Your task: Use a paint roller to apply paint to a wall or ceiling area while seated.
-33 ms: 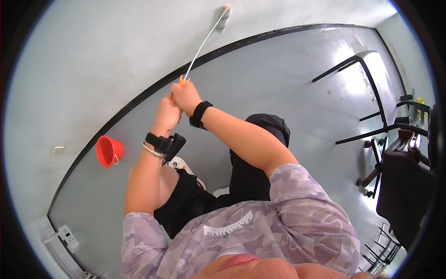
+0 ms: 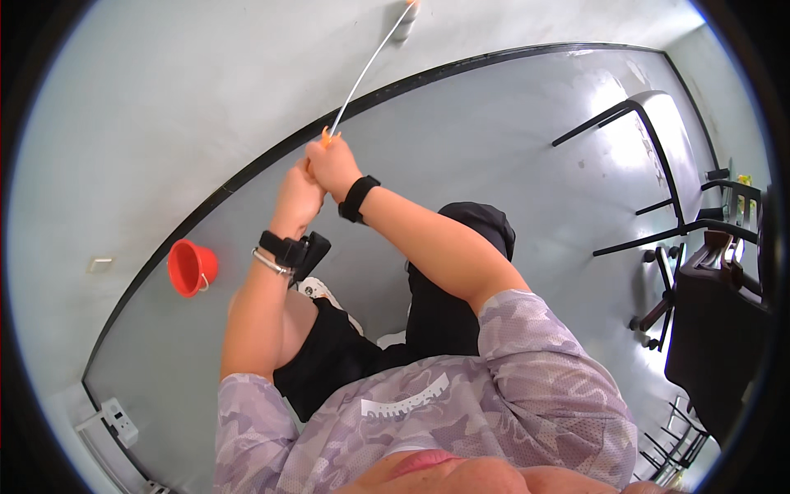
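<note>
Out in front of me, a long thin-rodded paint roller with an orange handle reaches up to the pale wall. Its small whitish roller head lies at the wall near the top edge of the view, and the orange end is partly cut off. My right hand is closed around the upper part of the handle. Just below and to its left, my left hand is wrapped round the lower part, touching the right. The fingers hide most of the handle. Both wrists wear black bands.
A red bucket stands on the grey floor at the left, by the wall's black skirting. A white table with black legs is at the right, with dark chairs below it. A power strip shows at the lower left.
Both hands have shifted slightly up and to the right with the paint roller. Its head has moved a little higher along the wall.
</note>
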A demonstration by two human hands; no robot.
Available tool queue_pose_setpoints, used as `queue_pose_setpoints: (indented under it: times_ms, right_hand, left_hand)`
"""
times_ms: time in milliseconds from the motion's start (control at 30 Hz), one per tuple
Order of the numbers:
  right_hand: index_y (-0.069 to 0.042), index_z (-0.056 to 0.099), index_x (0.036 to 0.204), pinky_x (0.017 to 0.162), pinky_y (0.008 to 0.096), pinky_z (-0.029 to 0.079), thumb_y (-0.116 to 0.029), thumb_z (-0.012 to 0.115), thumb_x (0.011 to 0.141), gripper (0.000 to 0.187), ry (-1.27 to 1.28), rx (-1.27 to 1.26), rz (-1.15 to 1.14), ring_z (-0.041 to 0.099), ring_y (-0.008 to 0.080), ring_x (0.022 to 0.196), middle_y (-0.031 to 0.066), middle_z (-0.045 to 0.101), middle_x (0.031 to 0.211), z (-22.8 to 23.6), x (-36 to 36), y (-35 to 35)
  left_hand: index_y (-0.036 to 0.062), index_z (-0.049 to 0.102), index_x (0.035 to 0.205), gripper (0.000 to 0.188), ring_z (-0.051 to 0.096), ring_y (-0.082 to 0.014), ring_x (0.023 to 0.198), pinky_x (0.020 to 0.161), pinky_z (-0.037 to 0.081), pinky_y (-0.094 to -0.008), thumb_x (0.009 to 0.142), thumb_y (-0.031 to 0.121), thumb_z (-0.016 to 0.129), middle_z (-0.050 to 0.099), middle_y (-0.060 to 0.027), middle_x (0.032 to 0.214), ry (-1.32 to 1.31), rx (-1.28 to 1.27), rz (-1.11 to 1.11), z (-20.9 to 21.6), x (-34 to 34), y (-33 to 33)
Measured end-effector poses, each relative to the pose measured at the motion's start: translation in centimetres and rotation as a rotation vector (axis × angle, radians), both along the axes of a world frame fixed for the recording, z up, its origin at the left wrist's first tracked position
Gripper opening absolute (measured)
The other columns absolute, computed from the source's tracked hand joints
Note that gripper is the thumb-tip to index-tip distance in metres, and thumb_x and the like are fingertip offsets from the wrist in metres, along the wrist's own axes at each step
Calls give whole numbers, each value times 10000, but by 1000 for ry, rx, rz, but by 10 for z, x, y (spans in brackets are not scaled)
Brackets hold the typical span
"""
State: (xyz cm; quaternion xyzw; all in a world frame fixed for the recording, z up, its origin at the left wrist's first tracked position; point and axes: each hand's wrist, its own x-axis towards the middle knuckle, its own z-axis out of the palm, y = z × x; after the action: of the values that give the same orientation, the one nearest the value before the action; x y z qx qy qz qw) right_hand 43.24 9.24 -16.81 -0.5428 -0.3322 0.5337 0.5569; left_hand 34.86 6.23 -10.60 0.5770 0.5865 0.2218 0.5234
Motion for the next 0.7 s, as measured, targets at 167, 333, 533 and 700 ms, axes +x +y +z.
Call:
queue_pose_setpoints:
  times_ms: [167, 333, 533, 700]
  right_hand:
    - [57, 516, 735, 532, 353, 477, -147, 519, 767, 207, -87, -29, 12, 598, 249, 568, 169, 605, 665, 6, 26, 10]
    - [71, 553, 794, 633, 387, 489, -196, 522, 765, 271, -193, -273, 39, 626, 316, 705, 213, 622, 750, -38, -3, 19]
    - [31, 555, 768, 476, 332, 406, -186, 508, 766, 222, 130, -407, 58, 519, 207, 539, 104, 567, 673, -69, -7, 27]
    - [46, 559, 720, 518, 360, 425, -161, 507, 748, 215, 14, -198, -104, 540, 234, 563, 138, 575, 648, -24, 20, 27]
  left_hand:
    - [33, 552, 933, 146, 421, -84, 448, 401, 321, -253, 814, 114, 526, 501, -6, 612, -81, 75, -39, -19, 16, 21]
    - [70, 529, 942, 146, 361, -71, 424, 370, 264, -240, 800, 70, 498, 443, 25, 585, -122, -299, -25, -44, -9, 28]
    - [22, 592, 984, 232, 461, -125, 477, 412, 343, -289, 774, 50, 498, 560, -42, 660, 88, -189, -16, -52, -3, 26]
    - [-12, 573, 1022, 272, 608, -262, 732, 657, 463, -339, 811, 151, 518, 644, -152, 803, 278, 226, -120, -48, 17, 39]
